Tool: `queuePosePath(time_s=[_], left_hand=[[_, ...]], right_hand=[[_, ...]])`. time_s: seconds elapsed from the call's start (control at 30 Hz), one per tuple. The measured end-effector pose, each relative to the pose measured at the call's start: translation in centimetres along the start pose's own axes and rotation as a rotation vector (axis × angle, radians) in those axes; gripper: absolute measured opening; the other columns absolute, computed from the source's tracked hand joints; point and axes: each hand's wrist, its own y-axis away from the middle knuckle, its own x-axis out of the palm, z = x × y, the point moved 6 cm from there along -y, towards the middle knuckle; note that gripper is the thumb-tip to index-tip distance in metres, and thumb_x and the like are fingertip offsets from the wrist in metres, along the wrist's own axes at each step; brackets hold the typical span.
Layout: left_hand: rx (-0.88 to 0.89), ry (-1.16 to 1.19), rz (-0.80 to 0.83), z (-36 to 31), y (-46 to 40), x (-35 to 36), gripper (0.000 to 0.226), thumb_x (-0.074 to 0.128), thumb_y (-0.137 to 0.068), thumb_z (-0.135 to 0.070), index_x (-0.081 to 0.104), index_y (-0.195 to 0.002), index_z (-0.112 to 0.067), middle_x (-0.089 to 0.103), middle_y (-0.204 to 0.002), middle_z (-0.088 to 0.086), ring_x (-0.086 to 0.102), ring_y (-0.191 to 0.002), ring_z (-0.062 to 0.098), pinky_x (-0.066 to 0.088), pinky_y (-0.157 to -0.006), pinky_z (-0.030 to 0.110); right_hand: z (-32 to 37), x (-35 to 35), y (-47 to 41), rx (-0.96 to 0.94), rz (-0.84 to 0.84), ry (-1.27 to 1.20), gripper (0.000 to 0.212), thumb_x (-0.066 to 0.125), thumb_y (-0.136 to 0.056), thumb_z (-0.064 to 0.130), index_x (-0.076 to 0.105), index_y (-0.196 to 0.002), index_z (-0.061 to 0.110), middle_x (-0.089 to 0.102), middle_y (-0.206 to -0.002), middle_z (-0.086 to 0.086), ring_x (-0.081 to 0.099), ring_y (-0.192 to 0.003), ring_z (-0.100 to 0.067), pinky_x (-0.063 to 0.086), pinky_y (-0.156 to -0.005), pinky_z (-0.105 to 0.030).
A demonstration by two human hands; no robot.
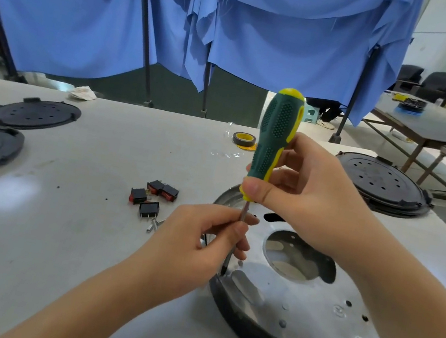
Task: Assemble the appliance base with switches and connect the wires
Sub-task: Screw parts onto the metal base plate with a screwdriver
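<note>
Blue cloth (183,13) hangs behind the table (51,257), where a yellow tape roll (244,139) and crumpled paper (83,92) lie.

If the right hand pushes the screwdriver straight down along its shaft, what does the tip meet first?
Probably the metal base at its left rim, where the screwdriver tip already sits; a screw there is too small to confirm.

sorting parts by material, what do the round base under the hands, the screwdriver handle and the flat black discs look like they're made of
Round base: looks like bare metal, dull silver with soft reflections, punched holes and a darker rim.
Screwdriver handle: probably moulded plastic or rubber, matt green with yellow and a dotted grip texture; the shaft looks like steel.
Black discs: likely moulded plastic, matt black with moulded holes and tabs.
</note>
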Motion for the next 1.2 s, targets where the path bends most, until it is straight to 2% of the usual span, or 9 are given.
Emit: queuePosePath(time_s=[0.23,0.33,0.4,0.63,0.73,0.83,0.97,1.07,1.2], left_hand=[[-0.027,-0.091,0.020,0.8,-0.2,-0.8,0.039,0.045,-0.087,-0.029,0.057,-0.122,-0.040,0.055,-0.120,-0.031,0.046,-0.119,-0.009,0.034,-0.092,0.002],[-0.159,0.015,0.004,2.6,-0.6,-1.2,0.052,0.041,-0.083,-0.027,0.046,-0.129,-0.050,0.046,-0.131,-0.034,0.039,-0.126,-0.011,0.033,-0.103,0.017],[-0.249,0.034,-0.036,4.0,-0.9,-1.5,0.055,0.045,-0.084,-0.029,0.041,-0.136,-0.045,0.045,-0.139,-0.024,0.038,-0.131,-0.004,0.033,-0.109,0.029],[-0.341,0.030,0.018,5.3,-0.6,0.3,0.058,0.038,-0.080,-0.030,0.039,-0.136,-0.048,0.056,-0.125,-0.025,0.049,-0.117,-0.004,0.040,-0.106,0.037],[-0.348,0.010,0.021,5.2,-0.7,0.5,0.066,0.036,-0.079,-0.030,0.032,-0.144,-0.042,0.046,-0.141,-0.019,0.040,-0.130,0.000,0.033,-0.113,0.039],[-0.355,-0.010,0.005,5.3,-0.7,0.4,0.068,0.035,-0.079,-0.030,0.031,-0.146,-0.037,0.045,-0.143,-0.013,0.040,-0.132,0.006,0.033,-0.113,0.040],[-0.347,-0.022,0.018,5.2,-0.7,0.6,0.059,0.036,-0.090,-0.025,0.028,-0.148,-0.036,0.044,-0.145,-0.012,0.040,-0.133,0.008,0.033,-0.113,0.042],[-0.341,-0.038,0.017,5.1,-0.7,0.5,0.064,0.035,-0.083,-0.029,0.030,-0.147,-0.036,0.046,-0.143,-0.012,0.041,-0.131,0.007,0.034,-0.112,0.041],[-0.328,-0.052,0.022,5.1,-0.7,0.4,0.067,0.033,-0.078,-0.031,0.033,-0.144,-0.038,0.050,-0.136,-0.014,0.044,-0.125,0.003,0.036,-0.108,0.035]], right_hand=[[0.0,0.7,0.1,-0.024,0.154,-0.225,0.034,0.062,-0.086,-0.001,0.052,-0.117,0.009,0.071,-0.101,-0.006,0.070,-0.096,-0.019,0.057,-0.082,-0.031],[-0.1,1.2,0.3,-0.028,0.214,-0.321,0.034,0.053,-0.091,-0.002,0.049,-0.124,0.005,0.070,-0.109,-0.010,0.068,-0.102,-0.022,0.055,-0.086,-0.029],[-0.1,1.5,0.3,-0.035,0.235,-0.335,0.033,0.052,-0.091,-0.001,0.052,-0.124,0.007,0.070,-0.109,-0.007,0.067,-0.104,-0.019,0.053,-0.086,-0.025],[0.1,1.8,0.6,-0.063,0.211,-0.324,0.032,0.060,-0.085,-0.001,0.061,-0.113,0.012,0.073,-0.096,0.001,0.069,-0.097,-0.013,0.053,-0.081,-0.019],[0.0,1.4,0.5,-0.073,0.140,-0.266,0.035,0.069,-0.072,0.015,0.061,-0.105,0.009,0.072,-0.090,0.001,0.069,-0.093,-0.016,0.057,-0.084,-0.032],[-0.3,1.2,0.4,-0.081,0.080,-0.243,0.038,0.078,-0.070,0.013,0.055,-0.098,0.001,0.065,-0.083,-0.003,0.065,-0.085,-0.025,0.057,-0.081,-0.041],[-0.4,1.3,0.2,-0.093,0.084,-0.247,0.035,0.078,-0.069,0.014,0.052,-0.091,0.005,0.061,-0.078,0.001,0.060,-0.077,-0.017,0.055,-0.076,-0.035],[-0.6,1.2,0.2,-0.062,0.099,-0.266,0.043,0.074,-0.069,0.020,0.056,-0.103,0.002,0.065,-0.084,-0.001,0.065,-0.084,-0.025,0.057,-0.080,-0.033],[-0.9,1.4,0.2,-0.031,0.159,-0.322,0.027,0.068,-0.082,0.014,0.063,-0.109,0.014,0.071,-0.094,0.004,0.069,-0.094,-0.014,0.053,-0.080,-0.020]])
